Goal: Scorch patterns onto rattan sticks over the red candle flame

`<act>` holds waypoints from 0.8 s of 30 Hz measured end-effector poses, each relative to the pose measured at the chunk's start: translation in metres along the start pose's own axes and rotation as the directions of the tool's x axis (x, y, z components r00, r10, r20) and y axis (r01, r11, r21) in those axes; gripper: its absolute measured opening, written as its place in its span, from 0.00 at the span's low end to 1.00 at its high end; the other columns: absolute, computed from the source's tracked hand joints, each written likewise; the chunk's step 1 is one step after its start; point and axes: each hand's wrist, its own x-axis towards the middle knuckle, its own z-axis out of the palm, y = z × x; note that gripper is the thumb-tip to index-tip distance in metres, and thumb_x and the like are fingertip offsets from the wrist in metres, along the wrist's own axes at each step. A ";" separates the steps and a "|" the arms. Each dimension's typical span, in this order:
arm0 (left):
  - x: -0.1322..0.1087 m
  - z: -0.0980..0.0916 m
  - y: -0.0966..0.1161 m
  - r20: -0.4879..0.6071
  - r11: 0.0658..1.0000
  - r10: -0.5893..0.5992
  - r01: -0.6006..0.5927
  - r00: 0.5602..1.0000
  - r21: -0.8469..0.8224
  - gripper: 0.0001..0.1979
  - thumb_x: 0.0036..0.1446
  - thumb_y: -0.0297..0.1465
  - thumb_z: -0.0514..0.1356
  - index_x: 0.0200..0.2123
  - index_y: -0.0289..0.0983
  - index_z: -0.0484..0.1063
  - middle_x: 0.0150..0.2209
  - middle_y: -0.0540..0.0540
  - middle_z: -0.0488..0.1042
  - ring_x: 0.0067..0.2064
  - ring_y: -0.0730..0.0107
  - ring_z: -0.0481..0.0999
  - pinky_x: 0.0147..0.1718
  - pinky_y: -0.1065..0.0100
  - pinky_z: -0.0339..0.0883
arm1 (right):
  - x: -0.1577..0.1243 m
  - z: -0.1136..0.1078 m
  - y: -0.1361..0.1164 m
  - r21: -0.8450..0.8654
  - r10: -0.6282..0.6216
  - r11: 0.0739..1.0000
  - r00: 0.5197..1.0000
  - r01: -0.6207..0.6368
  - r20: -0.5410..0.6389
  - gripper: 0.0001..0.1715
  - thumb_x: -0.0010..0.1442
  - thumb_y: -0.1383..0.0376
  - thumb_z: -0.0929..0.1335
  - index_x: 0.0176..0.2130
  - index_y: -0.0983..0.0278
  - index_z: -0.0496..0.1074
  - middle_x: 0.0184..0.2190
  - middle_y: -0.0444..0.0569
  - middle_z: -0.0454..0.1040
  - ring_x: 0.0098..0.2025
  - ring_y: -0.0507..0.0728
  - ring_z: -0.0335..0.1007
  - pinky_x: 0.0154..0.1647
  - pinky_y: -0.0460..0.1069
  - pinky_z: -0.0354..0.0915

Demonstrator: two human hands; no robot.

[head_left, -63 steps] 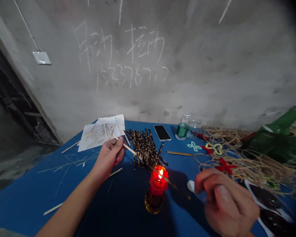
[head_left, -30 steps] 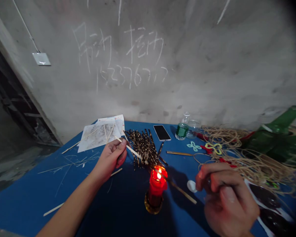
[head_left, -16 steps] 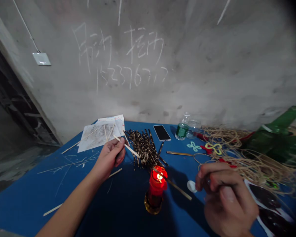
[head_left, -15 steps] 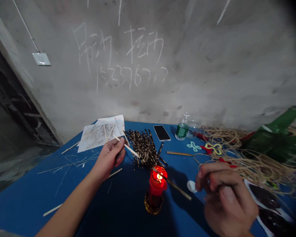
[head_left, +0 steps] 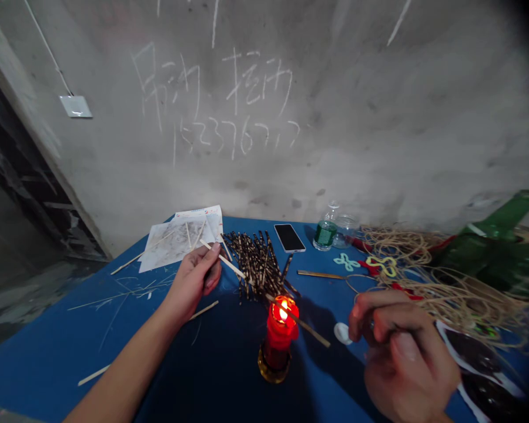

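My left hand [head_left: 194, 279] pinches one end of a long thin wooden stick [head_left: 235, 269]. The stick slants down to the right and passes through the flame of a lit red candle [head_left: 279, 338] on the blue table [head_left: 48, 346]. Its far end reaches past the candle toward my right hand [head_left: 401, 352]. That hand hovers right of the candle with its fingers curled and pressed together; what they hold is hidden. A pile of scorched, dark-banded sticks [head_left: 258, 264] lies just behind the candle.
White papers [head_left: 180, 235] with a few bare sticks lie at the back left. A phone [head_left: 290, 237], a green-labelled bottle [head_left: 326, 226], coloured loop shapes [head_left: 381, 264] and tangled twine [head_left: 449, 282] fill the back right. A green bag [head_left: 502, 241] lies far right. A concrete wall stands behind.
The stick has slid to the left through the flame, its far tip drawing back toward the candle. My left hand shifted slightly left and up. My right hand stays closed.
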 end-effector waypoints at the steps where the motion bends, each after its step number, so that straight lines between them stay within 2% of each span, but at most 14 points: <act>1: 0.000 0.000 0.000 -0.004 1.000 0.003 -0.003 1.000 0.005 0.22 0.68 0.46 0.63 0.28 0.38 0.69 0.14 0.56 0.57 0.16 0.80 0.52 0.18 0.71 0.43 | 0.000 0.000 0.000 -0.002 0.001 1.000 1.000 -0.001 -0.002 0.16 0.73 0.69 0.64 0.32 0.61 0.72 0.31 0.51 0.73 0.30 0.59 0.69 0.25 0.52 0.63; 7: 0.002 -0.001 0.003 -0.033 0.999 0.028 -0.028 0.999 0.025 0.23 0.69 0.45 0.62 0.25 0.38 0.66 0.13 0.56 0.56 0.15 0.81 0.51 0.18 0.70 0.44 | 0.000 0.000 0.000 -0.002 0.000 1.000 1.000 0.000 0.002 0.16 0.73 0.68 0.64 0.33 0.60 0.72 0.30 0.51 0.72 0.31 0.60 0.69 0.25 0.52 0.64; 15: 0.002 -0.002 0.002 -0.080 1.000 0.018 -0.018 0.997 0.003 0.19 0.70 0.44 0.62 0.30 0.37 0.69 0.14 0.58 0.56 0.15 0.81 0.51 0.18 0.72 0.42 | 0.001 0.002 -0.002 0.025 -0.002 1.000 1.000 0.002 0.001 0.15 0.73 0.66 0.65 0.32 0.61 0.73 0.29 0.50 0.72 0.31 0.59 0.69 0.25 0.51 0.64; 20: 0.002 -0.001 0.003 -0.081 0.998 0.034 -0.030 0.996 0.046 0.23 0.70 0.43 0.61 0.25 0.37 0.65 0.14 0.57 0.55 0.16 0.81 0.52 0.18 0.72 0.44 | -0.001 -0.001 0.001 0.004 0.010 1.000 1.000 -0.010 0.004 0.15 0.73 0.67 0.65 0.32 0.61 0.73 0.30 0.51 0.73 0.31 0.60 0.70 0.27 0.53 0.65; 24: 0.003 -0.002 0.003 -0.086 0.998 0.036 -0.032 0.996 0.045 0.22 0.70 0.43 0.61 0.25 0.38 0.65 0.14 0.57 0.55 0.15 0.81 0.52 0.18 0.71 0.45 | -0.002 -0.002 0.001 -0.010 0.020 1.000 1.000 -0.020 0.005 0.15 0.73 0.67 0.64 0.33 0.60 0.73 0.30 0.50 0.74 0.30 0.59 0.69 0.26 0.53 0.64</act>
